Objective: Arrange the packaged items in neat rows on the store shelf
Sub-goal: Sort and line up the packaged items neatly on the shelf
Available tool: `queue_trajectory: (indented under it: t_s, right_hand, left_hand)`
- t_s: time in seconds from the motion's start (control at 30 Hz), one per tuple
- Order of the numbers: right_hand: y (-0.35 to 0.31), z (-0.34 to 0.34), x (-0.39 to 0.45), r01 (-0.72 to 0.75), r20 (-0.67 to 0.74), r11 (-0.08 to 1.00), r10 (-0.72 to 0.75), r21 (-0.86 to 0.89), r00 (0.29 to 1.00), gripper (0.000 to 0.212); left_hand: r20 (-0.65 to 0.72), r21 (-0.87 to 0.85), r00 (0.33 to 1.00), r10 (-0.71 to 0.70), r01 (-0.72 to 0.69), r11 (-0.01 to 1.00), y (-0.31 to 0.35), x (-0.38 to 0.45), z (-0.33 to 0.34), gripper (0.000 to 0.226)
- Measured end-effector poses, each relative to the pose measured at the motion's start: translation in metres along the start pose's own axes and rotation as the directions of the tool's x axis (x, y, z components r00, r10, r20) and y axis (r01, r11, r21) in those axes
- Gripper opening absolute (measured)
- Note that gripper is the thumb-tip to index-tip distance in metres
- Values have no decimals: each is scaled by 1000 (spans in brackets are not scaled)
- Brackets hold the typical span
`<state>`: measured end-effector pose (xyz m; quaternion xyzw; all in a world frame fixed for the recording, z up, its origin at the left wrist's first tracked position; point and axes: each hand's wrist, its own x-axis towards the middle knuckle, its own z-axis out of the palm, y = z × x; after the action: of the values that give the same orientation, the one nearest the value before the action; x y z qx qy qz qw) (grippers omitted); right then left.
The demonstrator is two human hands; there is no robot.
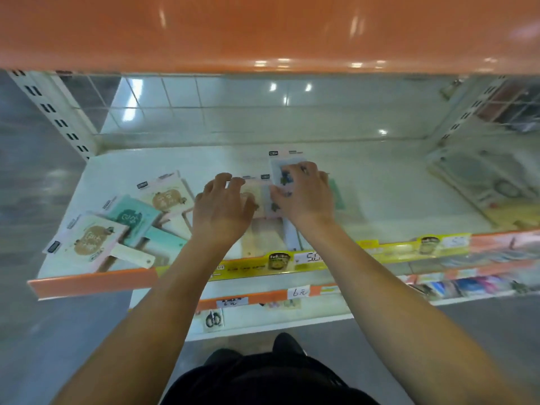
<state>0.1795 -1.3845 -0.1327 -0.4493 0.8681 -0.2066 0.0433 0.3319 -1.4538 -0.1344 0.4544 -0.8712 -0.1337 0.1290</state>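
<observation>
Flat packaged items lie on a white store shelf [394, 182]. At the left a loose, skewed cluster overlaps: a cream pack [90, 241], a teal pack [133, 217] and another cream pack [168, 198]. My left hand [223, 210] rests fingers spread on a pale pack [260, 238] in the middle. My right hand [305, 194] grips a white pack with a blue print [282, 172], lifted at its far end. A green pack [339, 197] shows just right of that hand.
An orange shelf [263, 30] overhangs above. The shelf's front edge carries an orange and yellow price strip [306, 258]. A lower shelf [277, 320] holds small goods and scissors [213, 318]. Clear-wrapped packages [491, 185] lie at the far right. Slotted uprights [49, 109] flank the bay.
</observation>
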Motion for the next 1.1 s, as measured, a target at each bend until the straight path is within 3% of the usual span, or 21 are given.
queue_trajectory:
  t_s: [0.4,0.7,0.9,1.1]
  right_hand:
    - [54,-13,-9,-80,27,997,79,18,996,44]
    - [73,-9,-10,-43,136,999,39,30,990,44]
    - [100,-22,-7,-34,79,997,29,62,996,34]
    - [121,-27,-7,-14,110,999,10,38,994,34]
  left_hand:
    - [48,-22,997,53,-52,998,50,3,16,42]
    - [75,-47,995,60,-56,997,66,-1,32,39]
    - [109,-54,987,119,-114,992,82,3,41,41]
    - [178,8,975,132,-136,991,102,9,51,40]
